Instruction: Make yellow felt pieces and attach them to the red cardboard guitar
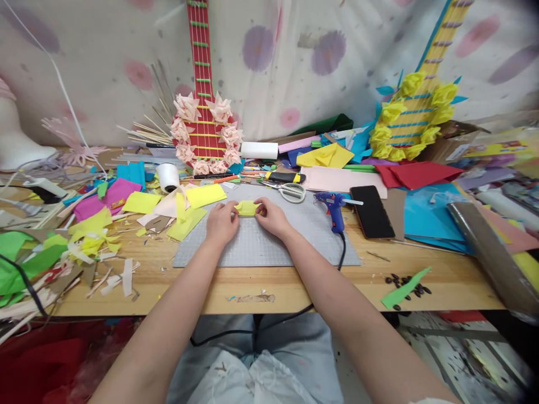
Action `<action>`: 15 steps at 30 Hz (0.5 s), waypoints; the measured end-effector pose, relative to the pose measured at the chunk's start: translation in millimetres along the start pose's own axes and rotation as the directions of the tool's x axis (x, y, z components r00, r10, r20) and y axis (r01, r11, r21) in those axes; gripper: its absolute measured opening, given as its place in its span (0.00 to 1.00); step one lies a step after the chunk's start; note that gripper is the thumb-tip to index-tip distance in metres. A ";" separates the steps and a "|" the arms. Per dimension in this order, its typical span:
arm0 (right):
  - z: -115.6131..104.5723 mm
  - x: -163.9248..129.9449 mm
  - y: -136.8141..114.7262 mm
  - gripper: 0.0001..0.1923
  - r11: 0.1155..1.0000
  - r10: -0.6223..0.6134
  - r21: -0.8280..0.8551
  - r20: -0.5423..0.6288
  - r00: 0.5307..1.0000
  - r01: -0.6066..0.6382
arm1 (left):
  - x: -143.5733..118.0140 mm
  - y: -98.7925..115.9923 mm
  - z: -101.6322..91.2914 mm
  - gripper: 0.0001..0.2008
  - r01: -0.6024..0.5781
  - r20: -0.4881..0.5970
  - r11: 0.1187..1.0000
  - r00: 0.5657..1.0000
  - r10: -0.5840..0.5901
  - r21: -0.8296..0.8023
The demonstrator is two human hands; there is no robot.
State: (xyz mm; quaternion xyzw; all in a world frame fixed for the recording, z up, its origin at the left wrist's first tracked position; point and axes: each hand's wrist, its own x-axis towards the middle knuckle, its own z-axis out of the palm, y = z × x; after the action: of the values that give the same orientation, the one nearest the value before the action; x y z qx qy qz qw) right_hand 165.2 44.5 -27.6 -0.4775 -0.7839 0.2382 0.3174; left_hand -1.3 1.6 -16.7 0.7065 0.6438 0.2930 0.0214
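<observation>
Across the middle of the frame a wooden table (295, 289) carries a grey cutting mat (269, 247). At the mat's upper centre both hands meet: the left hand (222, 223) and right hand (273, 217) each pinch an end of a small yellow paper piece (246, 208). Its long axis runs left to right between the fingertips, equally near both hands. Scissors (290, 192) and a blue glue gun (334, 206) lie just right.

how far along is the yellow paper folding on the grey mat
Already made: yellow paper flowers ring the yellow cardboard guitar, pink ones the red guitar. In hand: the left hand and right hand pinch a small, partly folded yellow paper piece over the grey cutting mat. Left, at a guess: finishing this fold; loose yellow sheets lie unfolded, and the glue gun sits untouched.
</observation>
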 end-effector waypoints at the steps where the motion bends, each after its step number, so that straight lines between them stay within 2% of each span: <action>1: 0.3 0.3 -0.2 0.19 1.000 0.018 0.014 0.012 1.000 -0.018 | 0.1 0.1 -0.3 0.18 0.010 0.003 1.000 1.000 -0.010 -0.022; 7: 4.6 2.7 -5.6 0.17 0.990 0.141 0.022 -0.027 0.990 -0.140 | 5.3 -4.1 4.4 0.14 0.142 0.010 0.982 0.990 -0.142 -0.123; 15: 14.3 -0.4 -16.5 0.15 0.978 0.167 -0.103 -0.146 0.975 -0.183 | 10.8 -2.4 8.5 0.13 0.212 0.013 0.968 0.977 -0.212 -0.132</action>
State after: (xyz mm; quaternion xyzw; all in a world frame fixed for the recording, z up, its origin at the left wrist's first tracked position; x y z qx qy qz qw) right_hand 145.2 36.0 -26.4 -0.5774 -0.7277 0.1863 0.3200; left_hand 0.3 14.9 -20.5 0.6305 0.6948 0.3315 0.0990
